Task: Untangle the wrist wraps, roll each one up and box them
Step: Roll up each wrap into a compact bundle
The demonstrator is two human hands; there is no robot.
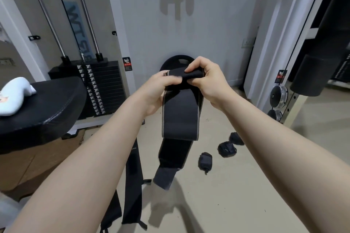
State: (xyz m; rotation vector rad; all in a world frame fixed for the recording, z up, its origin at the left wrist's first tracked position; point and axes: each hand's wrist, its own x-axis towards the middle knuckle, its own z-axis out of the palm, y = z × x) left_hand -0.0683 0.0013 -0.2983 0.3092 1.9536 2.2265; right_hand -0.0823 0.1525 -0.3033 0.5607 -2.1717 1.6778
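wrap: the wrist wrap [180,115] hung limp at frame centre, looking soft and light
hold: left hand [159,89] and right hand [206,81] pinched its top end, best gripped there

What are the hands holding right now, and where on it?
Both the left hand and right hand pinch the wrist wrap at its top end.

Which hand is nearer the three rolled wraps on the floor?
Right. The right hand grips the wrap being rolled, up above the rolled wraps on the floor; the left hand holds the same wrap's other side, farther left.
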